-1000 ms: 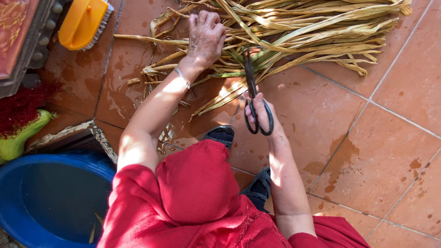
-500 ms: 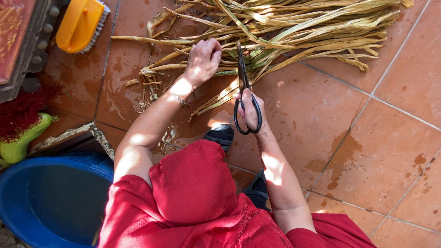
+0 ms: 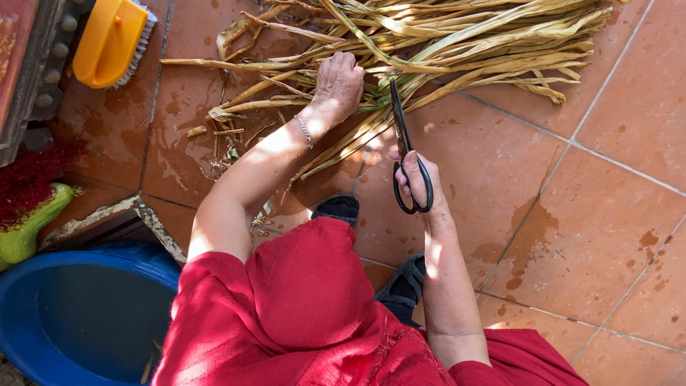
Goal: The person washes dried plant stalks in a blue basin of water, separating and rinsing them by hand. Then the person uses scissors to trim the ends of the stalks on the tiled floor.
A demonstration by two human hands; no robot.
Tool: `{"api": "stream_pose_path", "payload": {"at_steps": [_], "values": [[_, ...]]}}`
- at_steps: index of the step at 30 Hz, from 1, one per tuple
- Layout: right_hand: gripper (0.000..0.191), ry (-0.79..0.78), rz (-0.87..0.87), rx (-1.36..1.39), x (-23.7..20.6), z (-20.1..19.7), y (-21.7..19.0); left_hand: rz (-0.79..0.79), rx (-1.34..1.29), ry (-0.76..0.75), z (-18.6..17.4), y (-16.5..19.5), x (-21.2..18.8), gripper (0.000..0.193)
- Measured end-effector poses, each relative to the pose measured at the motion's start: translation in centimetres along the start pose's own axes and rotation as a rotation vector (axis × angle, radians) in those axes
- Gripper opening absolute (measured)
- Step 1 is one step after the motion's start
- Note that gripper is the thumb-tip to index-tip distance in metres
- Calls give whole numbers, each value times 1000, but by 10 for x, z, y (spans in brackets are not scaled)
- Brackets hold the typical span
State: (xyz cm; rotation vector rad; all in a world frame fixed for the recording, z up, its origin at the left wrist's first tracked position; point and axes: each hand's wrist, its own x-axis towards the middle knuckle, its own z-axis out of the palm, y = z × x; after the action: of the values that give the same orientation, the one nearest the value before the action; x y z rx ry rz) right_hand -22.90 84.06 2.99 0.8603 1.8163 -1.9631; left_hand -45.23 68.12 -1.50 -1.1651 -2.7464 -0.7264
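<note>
Left hand [image 3: 339, 82] grips the near ends of long dried yellow-green leaves [image 3: 457, 39] — lengthwise left to right on terracotta tiles [image 3: 629, 107]. Right hand [image 3: 418, 182], fingers through the handles, holds black scissors [image 3: 404, 146] — blades nearly closed, pointing far, just right of the left hand.

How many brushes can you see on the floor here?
1: an orange scrubbing brush lies at the top left on the tiled floor, beside a dark frame; others could be hidden out of view.
</note>
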Motion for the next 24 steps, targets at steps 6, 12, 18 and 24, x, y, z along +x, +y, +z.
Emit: {"api": "stream_pose_path", "payload": {"at_steps": [6,12,18,24], "values": [[75,-51,73,56,-2,5,-10,-123,-258,9,-11,-1,-13,14],[78,-19,-14,30,-2,1,-3,-78,-429,12,-8,11,-41,14],[75,29,-68,-26,4,7,10,-49,-457,48,5,14,-52,13],[64,70,-68,-25,4,9,14,-152,-485,-163,-5,1,-68,12]]}}
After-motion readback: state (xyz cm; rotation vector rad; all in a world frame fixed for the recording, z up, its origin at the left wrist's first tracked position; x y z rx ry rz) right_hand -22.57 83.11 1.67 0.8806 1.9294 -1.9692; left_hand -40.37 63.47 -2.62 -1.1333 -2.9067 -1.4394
